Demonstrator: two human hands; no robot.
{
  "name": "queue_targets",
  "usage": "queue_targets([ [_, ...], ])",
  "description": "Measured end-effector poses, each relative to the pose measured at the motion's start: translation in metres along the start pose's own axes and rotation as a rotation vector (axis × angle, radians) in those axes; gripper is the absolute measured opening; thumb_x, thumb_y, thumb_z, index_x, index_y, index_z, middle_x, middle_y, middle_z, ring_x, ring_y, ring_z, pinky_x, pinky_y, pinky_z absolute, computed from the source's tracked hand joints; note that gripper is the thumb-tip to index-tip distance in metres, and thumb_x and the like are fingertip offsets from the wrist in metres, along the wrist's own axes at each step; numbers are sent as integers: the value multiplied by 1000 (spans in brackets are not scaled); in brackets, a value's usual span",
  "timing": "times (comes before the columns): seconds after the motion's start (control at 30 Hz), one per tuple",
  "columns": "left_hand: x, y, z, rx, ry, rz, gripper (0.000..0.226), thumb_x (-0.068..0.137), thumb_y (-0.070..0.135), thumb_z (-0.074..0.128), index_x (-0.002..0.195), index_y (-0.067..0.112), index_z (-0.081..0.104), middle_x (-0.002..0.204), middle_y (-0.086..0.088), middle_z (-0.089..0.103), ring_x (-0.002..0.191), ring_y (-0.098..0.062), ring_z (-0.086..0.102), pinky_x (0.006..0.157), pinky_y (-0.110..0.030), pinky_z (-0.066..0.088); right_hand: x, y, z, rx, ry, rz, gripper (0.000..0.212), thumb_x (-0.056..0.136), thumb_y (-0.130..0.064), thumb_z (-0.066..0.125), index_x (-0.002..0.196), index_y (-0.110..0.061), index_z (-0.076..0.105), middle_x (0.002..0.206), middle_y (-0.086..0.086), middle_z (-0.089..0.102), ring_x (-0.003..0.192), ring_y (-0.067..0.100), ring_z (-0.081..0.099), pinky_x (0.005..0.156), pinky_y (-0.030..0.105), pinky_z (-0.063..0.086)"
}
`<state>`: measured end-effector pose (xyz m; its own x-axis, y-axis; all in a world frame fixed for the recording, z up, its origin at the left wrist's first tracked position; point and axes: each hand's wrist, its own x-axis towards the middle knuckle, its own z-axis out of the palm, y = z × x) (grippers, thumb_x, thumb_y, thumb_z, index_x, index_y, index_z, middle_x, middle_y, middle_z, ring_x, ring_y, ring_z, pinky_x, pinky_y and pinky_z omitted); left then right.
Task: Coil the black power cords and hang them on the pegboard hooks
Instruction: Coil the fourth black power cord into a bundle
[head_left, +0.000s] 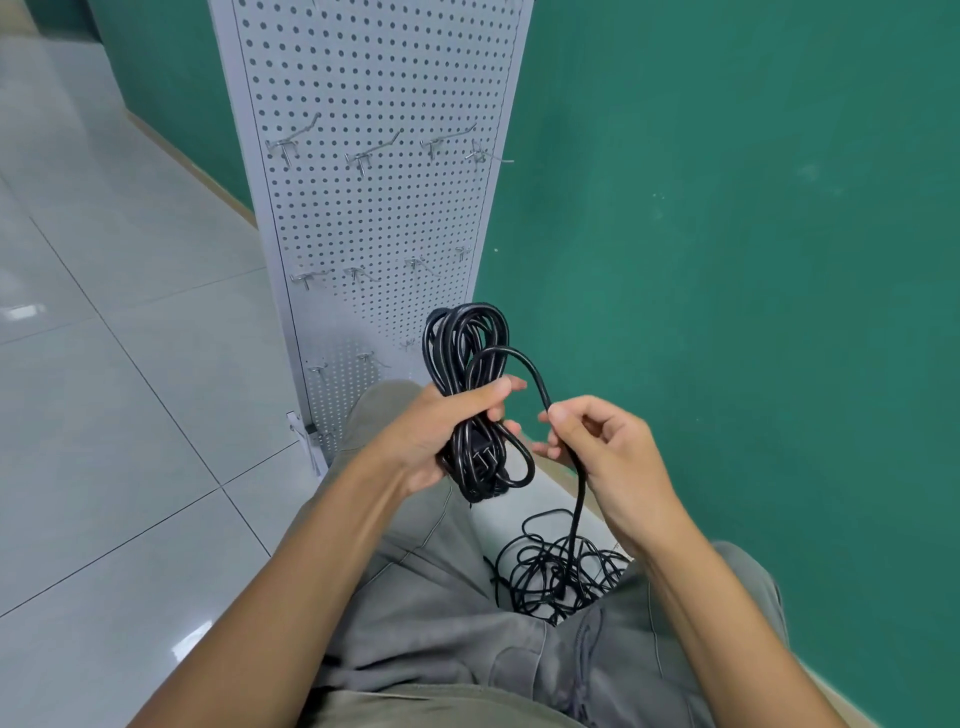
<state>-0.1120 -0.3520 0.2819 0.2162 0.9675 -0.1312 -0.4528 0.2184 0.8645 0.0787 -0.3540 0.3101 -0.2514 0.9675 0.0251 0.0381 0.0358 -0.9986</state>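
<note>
Left hand (441, 431) clenches coil (467, 364); right hand (597, 447) pinches cord (576, 499) beside it. Risk: tangled pile (561, 577) below coil snags, loosening loops.

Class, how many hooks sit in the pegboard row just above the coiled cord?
4 hooks: far left, centre-left, centre-right, right edge. None seems hidden.

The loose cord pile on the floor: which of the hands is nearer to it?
Right. The right hand is directly above the loose cord pile, pinching the strand rising from it; the left hand holds the coiled bundle, farther left.
</note>
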Motion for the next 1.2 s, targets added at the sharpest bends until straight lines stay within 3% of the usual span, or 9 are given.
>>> queue_targets([
  [0.2, 1, -10, 7, -64, -59, 0, 25, 94, 29, 66, 113, 13, 73, 81, -1, 63, 83, -19, 70, 79, -33, 57, 5, -22, 9, -86, -18, -59, 24, 100, -18, 63, 78, -10, 65, 90, 2, 74, 102, 9, 70, 87, 15, 49],
  [0.37, -1, -13, 18, -104, -90, 24, 24, 93, 29, 64, 113, 23, 76, 90, -4, 67, 78, -16, 68, 72, -29, 59, 13, -26, 16, 102, 22, -12, 19, 101, -17, 61, 83, -16, 68, 94, 1, 70, 81, 4, 64, 73, 18, 53],
  [0.5, -1, -15, 19, -67, -91, 19, 38, 94, 33, 63, 127, 16, 68, 115, -6, 74, 77, -14, 69, 67, -32, 60, 18, -28, 26, 71, 64, -14, 26, 99, -22, 64, 78, -29, 79, 136, 6, 60, 101, 20, 69, 80, 30, 58],
  [0.57, -1, -14, 20, -43, -104, 33, 47, 95, 31, 63, 137, 12, 61, 127, -10, 71, 78, -16, 69, 69, -34, 61, 19, -31, 28, 92, 59, 5, 28, 99, -25, 65, 74, -29, 77, 144, 3, 55, 92, 27, 68, 68, 38, 55],
  [0.73, -1, -10, 18, 6, -108, 30, 44, 91, 28, 65, 132, 12, 63, 120, -10, 74, 83, -17, 71, 79, -37, 62, 24, -36, 34, 220, 42, 79, 31, 100, -31, 61, 73, -29, 76, 150, 16, 51, 69, 19, 66, 44, 25, 40],
  [0.87, -1, -7, 12, 8, -139, 10, 34, 91, 26, 65, 122, 11, 67, 112, -7, 76, 95, -18, 71, 86, -37, 61, 28, -42, 40, 192, 77, 75, 25, 101, -23, 62, 80, -19, 76, 154, 9, 47, 74, 8, 73, 54, 23, 53],
  [1.0, 2, -11, 4, -48, -160, -41, 29, 94, 30, 69, 116, 11, 73, 106, -9, 70, 95, -21, 64, 89, -40, 55, 32, -45, 39, 46, 102, 61, 15, 98, -22, 66, 90, -15, 77, 146, -8, 49, 73, -12, 67, 50, 15, 47],
  [1.13, 5, -17, 5, -98, -122, -32, 21, 90, 29, 69, 102, 13, 74, 98, -4, 67, 88, -14, 64, 80, -31, 56, 41, -42, 35, -23, 101, 18, 11, 93, -24, 73, 86, -17, 79, 138, -9, 58, 116, 1, 62, 74, 12, 52],
  [1.2, 5, -18, 5, -104, -108, -9, 19, 93, 30, 69, 98, 12, 72, 96, -5, 68, 94, -17, 66, 86, -35, 54, 44, -38, 34, -11, 73, 33, 11, 93, -24, 73, 88, -16, 76, 132, -11, 62, 91, -5, 68, 71, 15, 55],
])
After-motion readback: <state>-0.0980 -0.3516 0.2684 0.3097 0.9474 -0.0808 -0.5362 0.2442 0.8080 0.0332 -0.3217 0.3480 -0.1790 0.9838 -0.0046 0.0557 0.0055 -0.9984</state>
